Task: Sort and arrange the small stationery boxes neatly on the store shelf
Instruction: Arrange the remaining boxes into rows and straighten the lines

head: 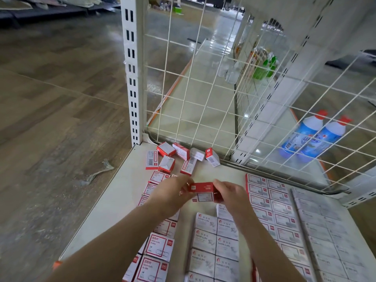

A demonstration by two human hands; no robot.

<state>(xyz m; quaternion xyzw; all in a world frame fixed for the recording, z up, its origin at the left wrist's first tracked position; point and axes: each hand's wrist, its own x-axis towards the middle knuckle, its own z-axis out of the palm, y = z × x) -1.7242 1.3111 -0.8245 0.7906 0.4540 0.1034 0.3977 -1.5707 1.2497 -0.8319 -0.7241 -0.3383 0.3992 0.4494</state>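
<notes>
2 hands (left point(173, 193), right point(232, 195)) pinch 1 red box point(203, 189).

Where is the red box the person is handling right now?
In the head view, the red box is held between the left hand and right hand, above the middle of the shelf, just in front of the loose pile.

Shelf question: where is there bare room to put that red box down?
Bare shelf runs along the left edge, beside the left row of boxes. Another bare patch lies between the jumbled pile and the right-hand rows. Near both hands it is crowded.
</notes>
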